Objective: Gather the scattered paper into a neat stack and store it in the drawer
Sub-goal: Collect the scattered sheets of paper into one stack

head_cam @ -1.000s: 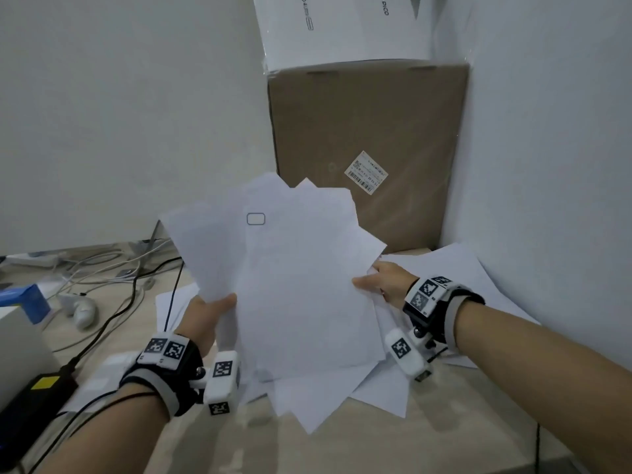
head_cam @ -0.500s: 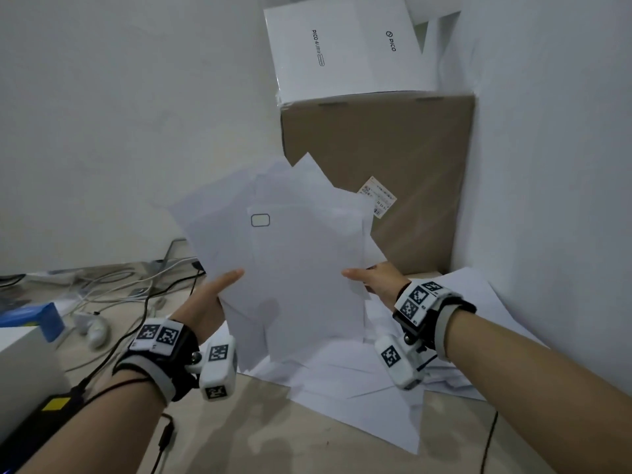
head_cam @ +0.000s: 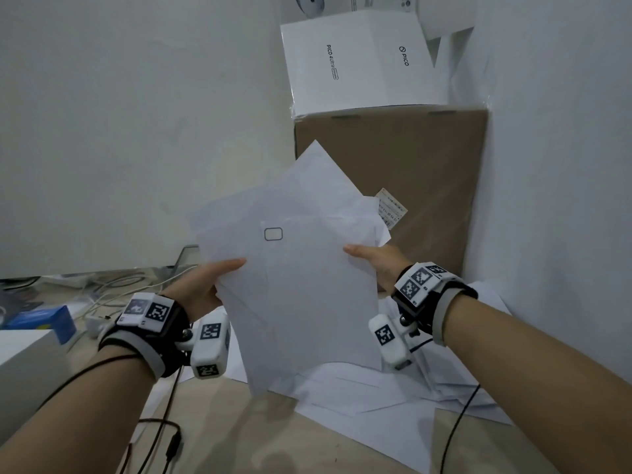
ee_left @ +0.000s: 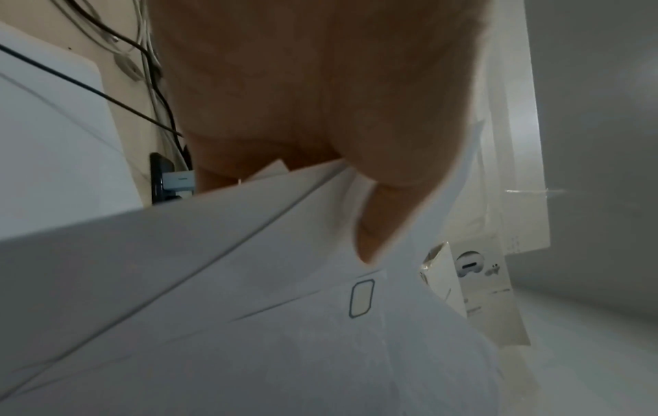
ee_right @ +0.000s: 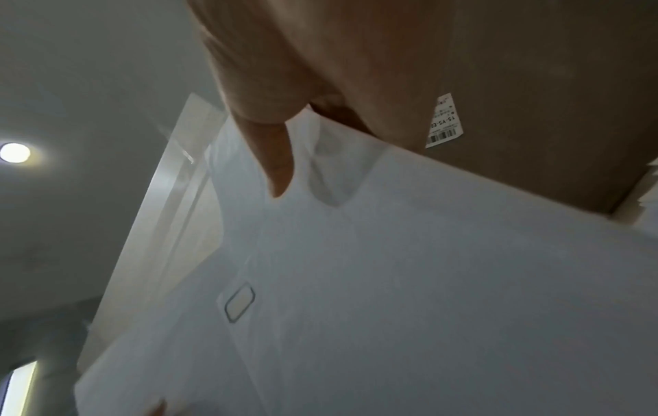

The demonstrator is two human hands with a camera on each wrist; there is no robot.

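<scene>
I hold a loose, fanned bundle of white paper sheets (head_cam: 301, 278) upright above the desk. The front sheet bears a small rounded rectangle (head_cam: 273, 234). My left hand (head_cam: 208, 285) grips the bundle's left edge, thumb on the front (ee_left: 374, 225). On the right edge my right hand (head_cam: 372, 265) pinches the bundle, thumb in front (ee_right: 274, 157) and fingers behind. The sheets' corners stick out unevenly at the top. More white sheets (head_cam: 376, 395) lie spread on the desk below. No drawer is in view.
A brown cardboard box (head_cam: 427, 186) stands in the corner behind the bundle, with a white Pico box (head_cam: 359, 66) on top. Cables (head_cam: 113, 285) and a blue box (head_cam: 44, 319) lie at the left. A white box (head_cam: 24, 367) sits at the near left.
Both hands have lifted the bundle higher and squeezed the fanned sheets closer together. The view has tilted up, showing more of the white box.
</scene>
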